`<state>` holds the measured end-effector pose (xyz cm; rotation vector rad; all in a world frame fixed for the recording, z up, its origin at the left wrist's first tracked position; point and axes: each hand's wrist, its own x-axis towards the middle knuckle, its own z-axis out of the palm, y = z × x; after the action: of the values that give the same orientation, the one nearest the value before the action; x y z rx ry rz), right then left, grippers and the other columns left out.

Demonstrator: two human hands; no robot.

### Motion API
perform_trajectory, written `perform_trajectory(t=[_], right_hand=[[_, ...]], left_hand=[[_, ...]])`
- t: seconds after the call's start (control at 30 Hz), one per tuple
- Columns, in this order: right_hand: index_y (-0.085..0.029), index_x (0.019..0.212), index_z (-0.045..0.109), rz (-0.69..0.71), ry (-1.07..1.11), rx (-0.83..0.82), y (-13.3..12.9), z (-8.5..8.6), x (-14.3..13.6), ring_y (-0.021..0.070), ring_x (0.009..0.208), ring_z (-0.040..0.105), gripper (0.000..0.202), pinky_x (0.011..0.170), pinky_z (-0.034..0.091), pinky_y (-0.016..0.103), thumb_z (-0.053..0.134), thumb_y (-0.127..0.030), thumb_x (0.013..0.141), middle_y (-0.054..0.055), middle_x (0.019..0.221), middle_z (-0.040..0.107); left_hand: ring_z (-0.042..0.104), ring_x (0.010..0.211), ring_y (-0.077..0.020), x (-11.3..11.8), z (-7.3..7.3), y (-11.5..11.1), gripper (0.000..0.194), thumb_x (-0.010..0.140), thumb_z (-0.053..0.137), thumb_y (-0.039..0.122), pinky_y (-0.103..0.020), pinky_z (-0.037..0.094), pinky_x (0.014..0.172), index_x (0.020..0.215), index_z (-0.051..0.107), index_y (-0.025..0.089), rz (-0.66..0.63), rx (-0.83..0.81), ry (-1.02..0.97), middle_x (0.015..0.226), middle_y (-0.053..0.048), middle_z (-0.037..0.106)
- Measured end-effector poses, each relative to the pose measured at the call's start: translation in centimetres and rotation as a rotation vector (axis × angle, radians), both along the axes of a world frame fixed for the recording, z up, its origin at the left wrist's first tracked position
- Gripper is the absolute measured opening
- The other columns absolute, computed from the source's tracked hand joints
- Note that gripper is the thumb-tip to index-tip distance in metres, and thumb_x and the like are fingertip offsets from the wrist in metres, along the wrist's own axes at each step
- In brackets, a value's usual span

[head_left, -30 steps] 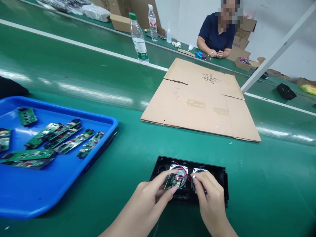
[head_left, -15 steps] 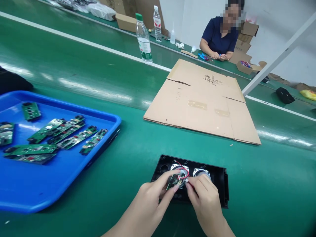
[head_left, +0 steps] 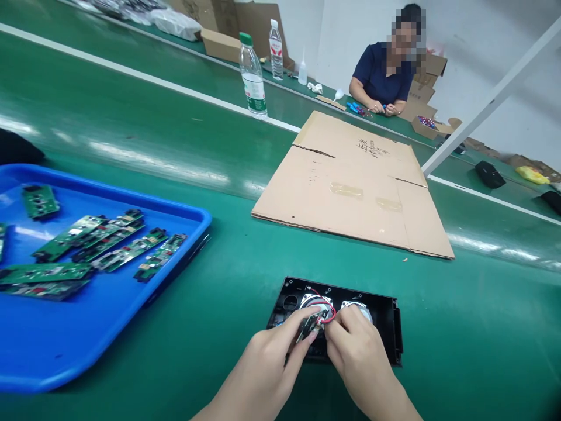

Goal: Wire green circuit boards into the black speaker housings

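Note:
A black plastic speaker housing [head_left: 385, 327] lies on the green bench, its inner side up, with two round speakers [head_left: 362, 310] set in it. Above its left half, my left hand [head_left: 280, 351] pinches a small green circuit board [head_left: 309, 326] between thumb and fingers, tilted. Red and black wires [head_left: 331, 309] loop from the board's end over the left speaker. Close against the board, my right hand [head_left: 357, 345] is closed, fingertips together at the wires. What exactly those fingertips grip is mostly hidden behind the hand.
A blue tray [head_left: 109, 345] with several circuit boards [head_left: 127, 250] stands at the left. Flattened cardboard [head_left: 350, 187] lies beyond the housing. A water bottle [head_left: 253, 82] stands farther back. Across the bench sits a co-worker [head_left: 383, 76] handling small parts. A white post [head_left: 486, 111] slants at the right.
My right hand has moved slightly left, its fingers curling closer to the board; the white plug seen at its fingertips is now hidden. The camera view has shifted a little.

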<state>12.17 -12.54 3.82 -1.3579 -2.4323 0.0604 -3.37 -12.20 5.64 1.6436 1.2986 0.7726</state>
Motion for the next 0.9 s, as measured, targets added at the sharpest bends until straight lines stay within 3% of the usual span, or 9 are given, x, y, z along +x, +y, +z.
perform_trajectory(t=[0.17, 0.3, 0.4, 0.53, 0.77, 0.9], right_hand=[[-0.017, 0.073, 0.055, 0.015, -0.091, 0.082, -0.1, 0.1, -0.2, 0.0155, 0.059, 0.041, 0.03, 0.048, 0.029, 0.027, 0.03, -0.007, 0.085, 0.004, 0.067, 0.05], [-0.017, 0.072, 0.056, 0.009, 0.012, 0.083, -0.1, 0.2, -0.2, 0.0136, 0.054, 0.044, 0.028, 0.047, 0.031, 0.026, 0.034, -0.012, 0.089, 0.001, 0.061, 0.052], [-0.017, 0.076, 0.057, -0.041, 0.166, 0.012, 0.0, 0.4, 0.1, 0.013, 0.053, 0.047, 0.027, 0.046, 0.036, 0.024, 0.036, -0.024, 0.092, 0.001, 0.062, 0.053], [-0.016, 0.106, 0.053, -0.033, 0.229, -0.079, -0.2, 0.4, 0.3, 0.0149, 0.071, 0.057, 0.025, 0.056, 0.046, 0.024, 0.035, -0.023, 0.091, 0.008, 0.088, 0.059], [-0.018, 0.087, 0.058, -0.046, 0.283, -0.144, -0.5, 0.5, 0.0, 0.0152, 0.07, 0.054, 0.02, 0.06, 0.045, 0.026, 0.038, -0.015, 0.088, 0.005, 0.08, 0.06], [-0.022, 0.093, 0.056, -0.039, 0.292, -0.395, -0.1, 1.7, 1.0, 0.0137, 0.072, 0.059, 0.015, 0.061, 0.046, 0.022, 0.053, -0.014, 0.08, 0.002, 0.085, 0.062]], left_hand=[[0.068, 0.071, -0.0157, 0.2, -0.3, 0.0, 0.03, 0.083, 0.039, 0.025, -0.019, 0.053, 0.062, 0.104, 0.06, 0.027, -0.014, 0.017, 0.007, 0.084, 0.001, 0.072], [0.067, 0.074, -0.0153, 0.1, -0.3, -0.1, 0.031, 0.084, 0.037, 0.023, -0.02, 0.052, 0.066, 0.104, 0.06, 0.026, -0.037, 0.031, -0.006, 0.089, 0.0, 0.072], [0.068, 0.073, -0.0155, -0.2, 0.0, -0.1, 0.031, 0.083, 0.038, 0.022, -0.018, 0.052, 0.061, 0.103, 0.061, 0.028, -0.073, 0.034, -0.033, 0.087, 0.001, 0.073], [0.068, 0.072, -0.0166, -0.5, 0.3, -0.1, 0.03, 0.08, 0.041, 0.021, -0.019, 0.053, 0.061, 0.095, 0.065, 0.029, -0.054, 0.058, -0.037, 0.085, 0.001, 0.073], [0.068, 0.072, -0.0147, -0.2, 0.4, -0.3, 0.029, 0.079, 0.044, 0.02, -0.017, 0.053, 0.063, 0.096, 0.066, 0.028, -0.03, 0.047, -0.077, 0.084, 0.001, 0.074], [0.067, 0.061, -0.0136, -0.2, 0.5, -1.0, 0.026, 0.079, 0.044, 0.024, -0.015, 0.053, 0.054, 0.094, 0.065, 0.029, 0.007, 0.013, -0.059, 0.079, 0.002, 0.073]])
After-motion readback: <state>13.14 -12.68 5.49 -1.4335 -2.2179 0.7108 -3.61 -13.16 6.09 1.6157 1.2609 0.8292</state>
